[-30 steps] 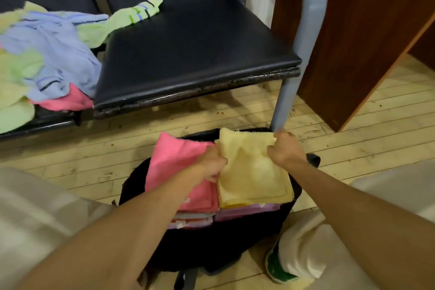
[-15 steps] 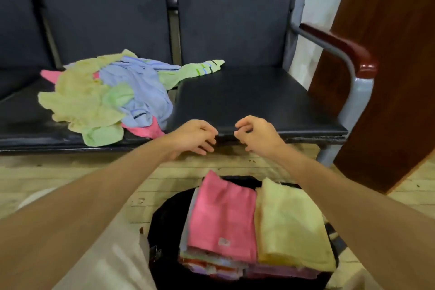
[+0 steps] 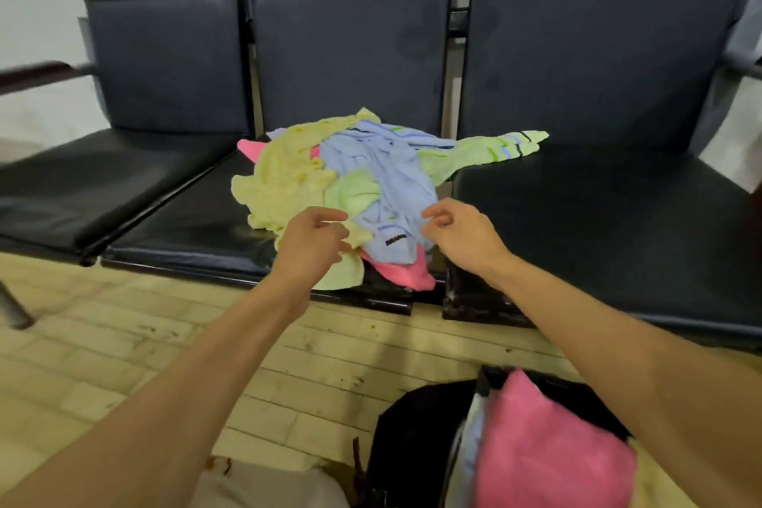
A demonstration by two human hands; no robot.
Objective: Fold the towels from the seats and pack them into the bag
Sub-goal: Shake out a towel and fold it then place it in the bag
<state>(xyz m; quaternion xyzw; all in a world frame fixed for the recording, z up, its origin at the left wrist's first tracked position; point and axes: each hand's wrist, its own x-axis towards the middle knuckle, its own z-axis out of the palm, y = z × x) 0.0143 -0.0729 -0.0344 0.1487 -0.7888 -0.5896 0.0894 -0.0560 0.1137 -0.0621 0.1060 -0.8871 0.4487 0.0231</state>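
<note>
A heap of loose towels lies on the middle black seat (image 3: 181,227): a yellow towel (image 3: 284,177), a pale blue towel (image 3: 387,186), a striped green towel (image 3: 486,151) and a pink towel (image 3: 406,274). My left hand (image 3: 313,243) hovers over the heap's near edge with fingers loosely curled and holds nothing. My right hand (image 3: 457,235) hovers at the blue towel's right edge, thumb and fingers apart. The black bag (image 3: 412,441) stands on the floor at bottom right, with a folded pink towel (image 3: 548,450) on top.
A row of three black seats with tall backs spans the view. The right seat (image 3: 610,227) carries only the tip of the green towel. Pale wooden floor (image 3: 123,363) lies between the seats and me. A chair leg (image 3: 12,309) stands at far left.
Both hands let go of the folded yellow towel in the bag and moved up and left to the heap on the seat. The view swung left and up.
</note>
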